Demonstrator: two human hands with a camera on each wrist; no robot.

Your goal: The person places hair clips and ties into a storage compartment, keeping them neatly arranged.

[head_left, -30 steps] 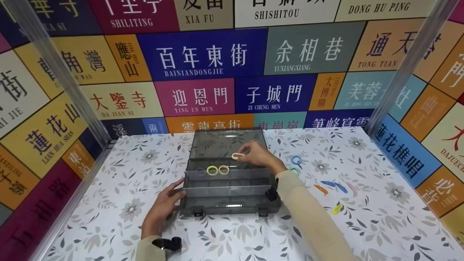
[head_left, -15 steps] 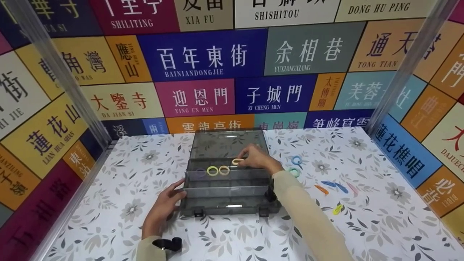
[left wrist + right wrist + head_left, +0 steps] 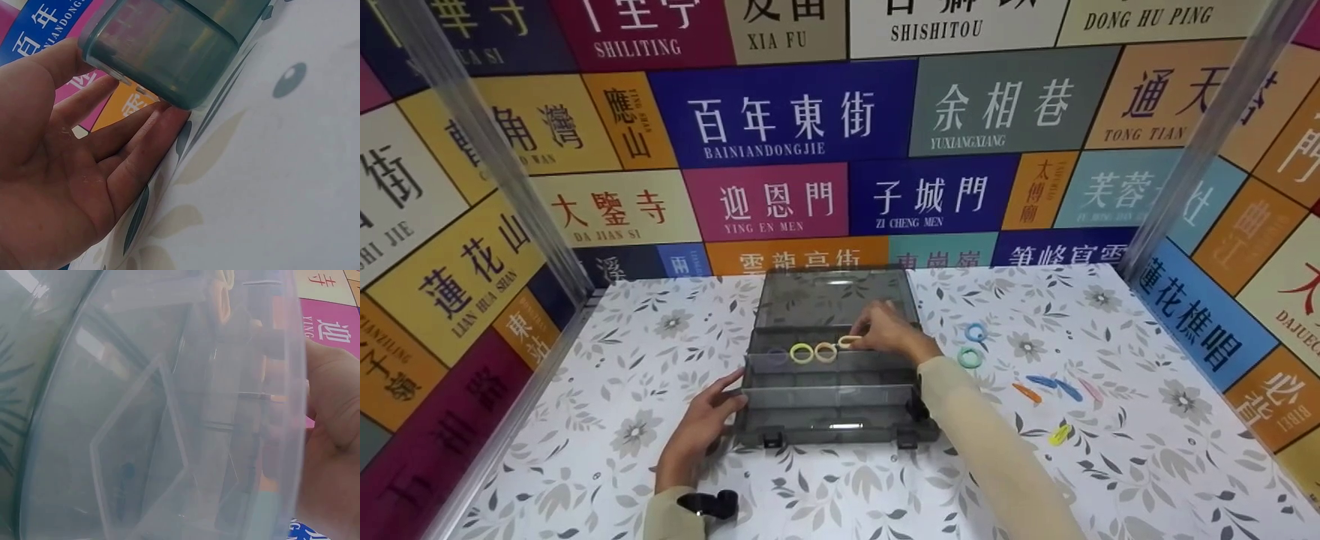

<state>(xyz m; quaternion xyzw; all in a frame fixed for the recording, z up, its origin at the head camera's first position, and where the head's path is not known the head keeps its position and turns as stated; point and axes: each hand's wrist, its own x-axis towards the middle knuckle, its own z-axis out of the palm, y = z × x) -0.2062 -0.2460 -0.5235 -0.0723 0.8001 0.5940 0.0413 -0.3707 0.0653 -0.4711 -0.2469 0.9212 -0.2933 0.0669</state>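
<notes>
The right hand [image 3: 889,332] pinched a cream ring [image 3: 848,342] low in the far compartment of the smoky organiser box [image 3: 832,416], next to two rings already there, while the left hand [image 3: 701,427], fingers straight, braced the box's left wall so it stayed put on the worktop [image 3: 607,405].

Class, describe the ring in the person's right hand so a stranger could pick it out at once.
Find the grey box mid-table with its lid open. In its back compartment lies a row of rings; the right hand pinches the cream ring at the row's right end. Its neighbours, the peach ring and yellow ring, lie untouched.
</notes>
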